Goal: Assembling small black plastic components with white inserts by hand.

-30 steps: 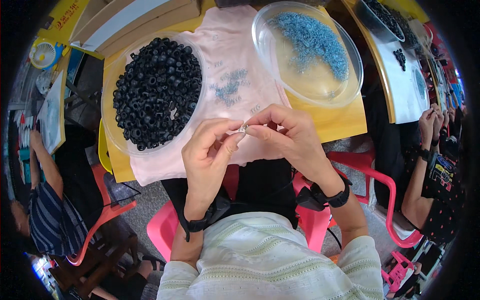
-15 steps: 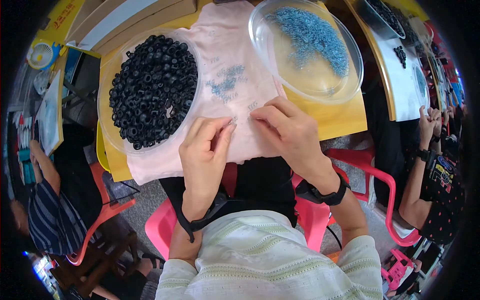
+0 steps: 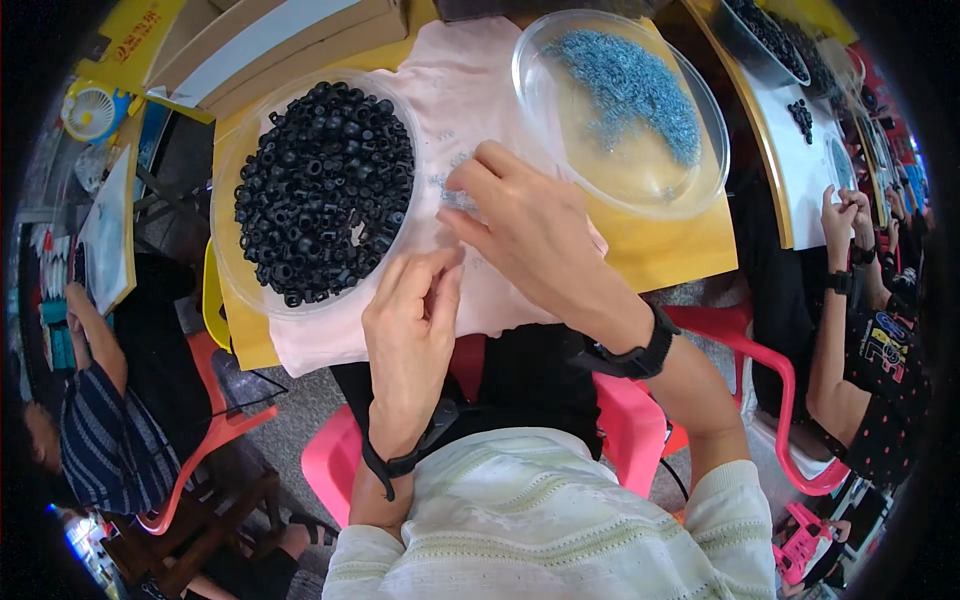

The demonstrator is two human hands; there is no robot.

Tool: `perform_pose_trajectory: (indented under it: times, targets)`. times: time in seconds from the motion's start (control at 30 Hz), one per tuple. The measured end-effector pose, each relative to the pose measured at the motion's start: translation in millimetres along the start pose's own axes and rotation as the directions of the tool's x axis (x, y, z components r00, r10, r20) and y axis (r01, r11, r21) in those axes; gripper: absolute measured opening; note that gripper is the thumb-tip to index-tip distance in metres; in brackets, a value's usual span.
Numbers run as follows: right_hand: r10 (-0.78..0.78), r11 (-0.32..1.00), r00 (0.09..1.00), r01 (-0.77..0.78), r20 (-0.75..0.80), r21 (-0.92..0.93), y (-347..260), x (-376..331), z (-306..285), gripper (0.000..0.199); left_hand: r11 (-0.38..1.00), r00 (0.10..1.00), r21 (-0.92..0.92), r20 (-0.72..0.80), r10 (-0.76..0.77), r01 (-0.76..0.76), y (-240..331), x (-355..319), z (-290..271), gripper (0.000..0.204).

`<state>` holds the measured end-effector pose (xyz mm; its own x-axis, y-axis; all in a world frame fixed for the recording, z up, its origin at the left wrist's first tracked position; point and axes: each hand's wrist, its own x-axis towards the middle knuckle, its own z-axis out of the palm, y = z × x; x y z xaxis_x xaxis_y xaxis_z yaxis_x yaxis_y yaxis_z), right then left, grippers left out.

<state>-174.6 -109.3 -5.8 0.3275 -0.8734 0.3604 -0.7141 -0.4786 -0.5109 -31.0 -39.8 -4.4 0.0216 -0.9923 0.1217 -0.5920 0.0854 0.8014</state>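
Note:
My left hand (image 3: pixel 408 320) is above the near part of a pale pink cloth (image 3: pixel 455 60), thumb and fingertips pinched together. What it pinches, if anything, is too small to make out. Farther forward, my right hand (image 3: pixel 525 225) reaches over a small scatter of blue-grey pieces (image 3: pixel 458 190) on the cloth, its thumb and forefinger apart. These pieces look like tiny metal springs. Left of my hands, a clear round tray (image 3: pixel 222 250) holds a heap of small black plastic parts (image 3: pixel 325 190). At the far right, another clear round tray (image 3: pixel 590 185) contains many similar blue-grey pieces (image 3: pixel 640 90).
The cloth and trays lie on a yellow tabletop (image 3: pixel 690 235). A cardboard box (image 3: pixel 280 50) stands at the far left. Co-workers sit on both sides, one hand (image 3: pixel 845 225) showing at the right table. A red chair (image 3: pixel 780 370) is close to my right.
My right hand has moved forward and left to the scattered pieces, and its thumb and forefinger have parted. My left hand stays pinched in nearly the same place. The whole view has shifted slightly.

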Motion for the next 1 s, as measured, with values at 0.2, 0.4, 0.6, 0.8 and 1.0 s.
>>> perform_pose_trajectory:
  times: [0.2, 0.4, 0.6, 0.8, 1.0]
  targets:
    - [-0.015, 0.998, 1.000, 0.016, 0.009, -0.061, 2.8, 5.7, 4.7, 0.011, 0.999, 1.000, -0.037, -0.002, 0.004, -0.004, -3.2, -1.7, -3.0, 0.015]
    - [0.044, 0.993, 0.999, -0.042, -0.020, 0.113, 10.7, 6.2, -4.0, 0.007, 0.997, 1.000, -0.070, -0.015, 0.014, -0.015, -2.0, -1.9, -2.6, 0.015]
    - [0.182, 0.891, 0.983, -0.176, 0.026, 0.419, 7.0, 4.2, -20.7, 0.012, 0.979, 0.996, -0.197, -0.063, -0.059, 0.046, 0.5, 1.2, 1.2, 0.025]
    - [0.224, 0.821, 0.961, -0.275, 0.160, 0.501, -2.2, -8.9, -39.2, 0.014, 0.948, 0.993, -0.319, -0.109, -0.038, 0.002, 2.8, 7.8, 11.3, 0.032]
    - [0.217, 0.835, 0.969, -0.248, 0.121, 0.491, -1.2, -20.6, -35.5, 0.013, 0.938, 0.988, -0.338, -0.099, -0.122, 0.081, 4.9, 5.9, 14.3, 0.012]
